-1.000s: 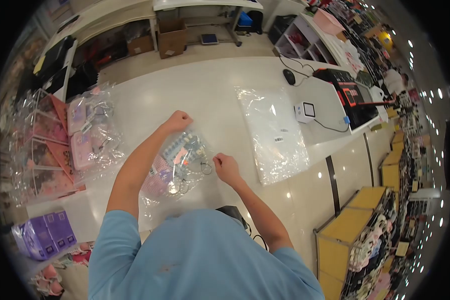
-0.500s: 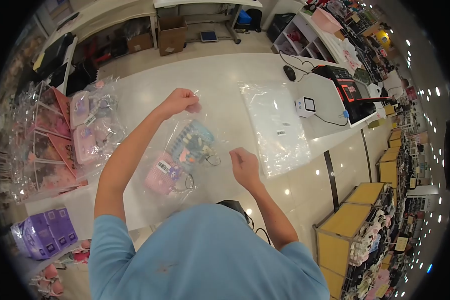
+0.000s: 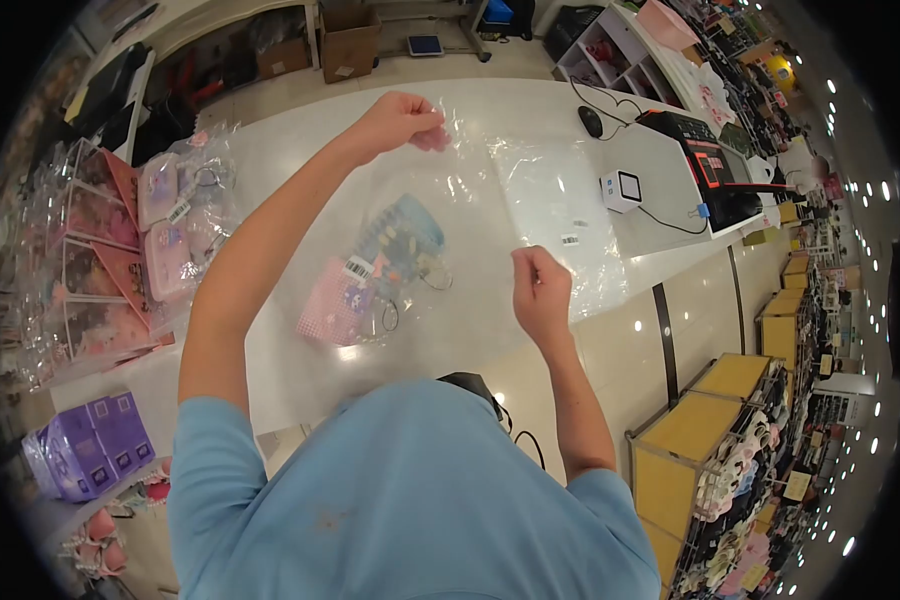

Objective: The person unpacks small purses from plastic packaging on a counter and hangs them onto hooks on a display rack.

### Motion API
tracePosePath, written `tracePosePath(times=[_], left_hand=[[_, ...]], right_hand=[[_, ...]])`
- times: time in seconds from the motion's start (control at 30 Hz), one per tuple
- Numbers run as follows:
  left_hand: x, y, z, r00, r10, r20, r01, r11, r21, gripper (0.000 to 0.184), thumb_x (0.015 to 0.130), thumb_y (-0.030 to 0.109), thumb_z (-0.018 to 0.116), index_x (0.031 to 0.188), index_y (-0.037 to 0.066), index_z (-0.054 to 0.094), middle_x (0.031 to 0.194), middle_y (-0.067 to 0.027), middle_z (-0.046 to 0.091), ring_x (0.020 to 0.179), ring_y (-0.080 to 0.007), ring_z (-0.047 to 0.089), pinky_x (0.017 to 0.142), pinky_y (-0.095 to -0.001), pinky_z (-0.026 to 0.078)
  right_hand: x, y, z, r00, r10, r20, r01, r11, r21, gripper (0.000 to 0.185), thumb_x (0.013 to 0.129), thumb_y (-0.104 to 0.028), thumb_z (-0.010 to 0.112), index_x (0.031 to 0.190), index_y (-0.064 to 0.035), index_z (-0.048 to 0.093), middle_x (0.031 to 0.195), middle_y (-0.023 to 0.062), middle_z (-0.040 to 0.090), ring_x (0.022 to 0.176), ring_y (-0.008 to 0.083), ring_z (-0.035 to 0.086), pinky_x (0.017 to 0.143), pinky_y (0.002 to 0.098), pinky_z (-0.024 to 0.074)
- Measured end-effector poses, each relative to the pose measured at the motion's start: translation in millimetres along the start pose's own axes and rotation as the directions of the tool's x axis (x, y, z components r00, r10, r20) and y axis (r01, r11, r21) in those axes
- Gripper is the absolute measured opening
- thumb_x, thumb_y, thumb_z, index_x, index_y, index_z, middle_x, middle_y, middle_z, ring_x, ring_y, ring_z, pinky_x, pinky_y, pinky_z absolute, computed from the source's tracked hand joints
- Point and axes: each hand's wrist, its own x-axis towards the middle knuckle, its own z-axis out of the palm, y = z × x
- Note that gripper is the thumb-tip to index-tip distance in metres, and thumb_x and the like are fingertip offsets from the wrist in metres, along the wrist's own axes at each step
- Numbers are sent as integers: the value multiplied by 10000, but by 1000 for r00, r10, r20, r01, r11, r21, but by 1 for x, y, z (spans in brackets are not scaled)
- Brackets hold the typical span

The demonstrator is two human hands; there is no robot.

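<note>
My left hand [image 3: 402, 125] is closed, pinching the far edge of a clear plastic bag [image 3: 470, 240] above the white table. With fingers curled in, my right hand [image 3: 544, 290] holds the bag's nearer right edge. The film spreads between both hands. Under or inside it, I cannot tell which, lie a pink checked pouch [image 3: 332, 305] with a white barcode label [image 3: 357, 268] and a blue pouch [image 3: 415, 222] with small figures on it. Each has a dark loop at its side.
Several packed pink cases [image 3: 173, 258] and clear-wrapped pink boxes [image 3: 100, 255] stand left. Purple boxes [image 3: 95, 450] sit near the front left. A flat stack of clear bags [image 3: 560, 210], a small white cube device [image 3: 622, 190], a mouse [image 3: 590, 122] and a black-and-red machine [image 3: 710, 165] are on the right.
Both hands have moved away from my body and to the right, drawing the film out wider over the pouches. The camera view has shifted slightly.
</note>
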Motion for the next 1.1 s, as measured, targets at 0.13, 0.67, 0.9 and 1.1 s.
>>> tracePosePath(times=[0.13, 0.67, 0.9, 1.1], left_hand=[[11, 19, 4, 998, 68, -9, -68, 998, -15, 233, 967, 214, 599, 935, -8, 661, 928, -123, 741, 833, -175, 705, 776, -305, 563], [32, 70, 15, 978, 190, -88, -191, 982, 2, 207, 957, 185, 612, 938, -13, 672, 934, -118, 740, 862, -189, 725, 792, -300, 566], [27, 77, 13, 960, 248, -128, -253, 967, -27, 201, 947, 176, 627, 953, -19, 673, 941, -120, 740, 858, -186, 725, 793, -304, 567], [32, 88, 14, 951, 283, -122, -290, 956, -52, 216, 971, 205, 623, 984, -3, 683, 945, -113, 736, 877, -172, 710, 841, -296, 548]], right_hand=[[16, 2, -15, 997, -62, -37, 60, 997, -46, 87, 920, -52, 619, 848, -6, 635, 664, 123, 590, 527, 220, 540, 518, 306, 431], [61, 1, -46, 975, -182, -129, 150, 963, -226, 106, 927, -82, 612, 852, -14, 643, 671, 99, 615, 533, 203, 548, 511, 307, 425], [74, 8, -51, 942, -239, -234, 173, 947, -269, 102, 926, -80, 610, 861, -11, 649, 664, 101, 610, 524, 186, 541, 513, 294, 414], [87, 6, -58, 942, -224, -251, 165, 957, -238, 114, 930, -88, 607, 859, -7, 645, 648, 102, 598, 519, 191, 537, 512, 302, 403]])
